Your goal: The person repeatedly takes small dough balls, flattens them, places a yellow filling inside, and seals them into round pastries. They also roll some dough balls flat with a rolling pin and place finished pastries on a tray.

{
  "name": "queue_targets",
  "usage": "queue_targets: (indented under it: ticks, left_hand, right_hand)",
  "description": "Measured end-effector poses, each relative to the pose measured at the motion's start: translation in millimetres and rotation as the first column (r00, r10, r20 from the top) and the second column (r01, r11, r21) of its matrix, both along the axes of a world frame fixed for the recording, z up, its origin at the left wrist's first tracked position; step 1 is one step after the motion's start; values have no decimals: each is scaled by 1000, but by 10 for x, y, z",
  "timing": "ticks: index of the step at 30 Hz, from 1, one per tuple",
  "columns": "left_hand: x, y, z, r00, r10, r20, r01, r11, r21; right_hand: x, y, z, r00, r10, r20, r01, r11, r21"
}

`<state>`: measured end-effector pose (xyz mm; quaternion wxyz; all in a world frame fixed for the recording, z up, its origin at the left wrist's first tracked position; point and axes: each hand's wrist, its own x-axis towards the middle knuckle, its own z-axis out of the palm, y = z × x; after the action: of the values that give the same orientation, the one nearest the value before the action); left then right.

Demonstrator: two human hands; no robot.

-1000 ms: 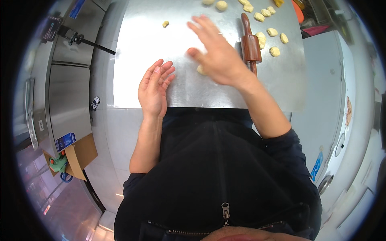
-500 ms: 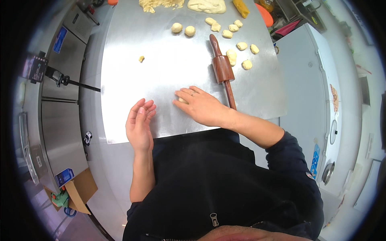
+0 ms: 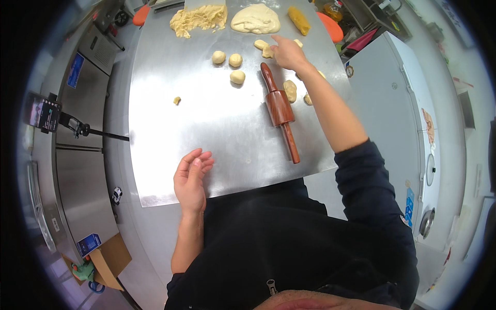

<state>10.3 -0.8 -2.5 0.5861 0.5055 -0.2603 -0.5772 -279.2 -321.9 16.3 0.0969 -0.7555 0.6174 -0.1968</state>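
Observation:
My right hand (image 3: 287, 52) is stretched out over the far part of the steel table (image 3: 217, 129), index finger extended and thumb apart. It is beside small uneven dough pieces (image 3: 260, 44), and part of that group is hidden under it. My left hand (image 3: 192, 173) hovers over the near edge of the table, palm turned inward, fingers loosely curved and holding nothing. Three smooth round dough balls (image 3: 237, 77) sit left of a brown wooden rolling pin (image 3: 280, 107) with a short thick barrel. An oblong dough piece (image 3: 290, 91) lies just right of that barrel.
At the far edge are a crumbly yellow mass (image 3: 199, 19), a pale dough slab (image 3: 256, 19) and a dark yellow block (image 3: 298, 20). A small yellow scrap (image 3: 176, 100) lies at left. A phone on a stand (image 3: 44, 112) rises beside the table.
My right hand has left the near part of the table and reached far to the dough pieces. A third round ball now sits with the other two. My left hand stays near the front edge.

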Motion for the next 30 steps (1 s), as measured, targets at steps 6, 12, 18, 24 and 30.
queue_targets:
  ticks: [6, 12, 18, 24, 30]
  left_hand:
    - [-143, -49, 27, 994, -100, 38, 99, 995, 29]
    - [-240, -238, 110, 991, -133, -3, 133, 991, 8]
    - [-449, -687, 135, 921, -157, -356, 191, 980, 62]
    - [-409, -675, 44, 969, -115, -217, 164, 961, 221]
    - [-404, -518, 49, 976, -66, -209, 99, 984, 149]
  right_hand:
    - [67, -240, -267, 973, -92, -212, 103, 994, 41]
    - [194, 279, 249, 993, 19, 112, -15, 999, -34]
    - [519, 1307, 417, 703, 474, 530, -652, 728, 213]
    - [-339, -396, 56, 972, -189, 142, 228, 906, -356]
    - [-1204, -1401, -390, 859, -491, -148, 479, 871, -111]
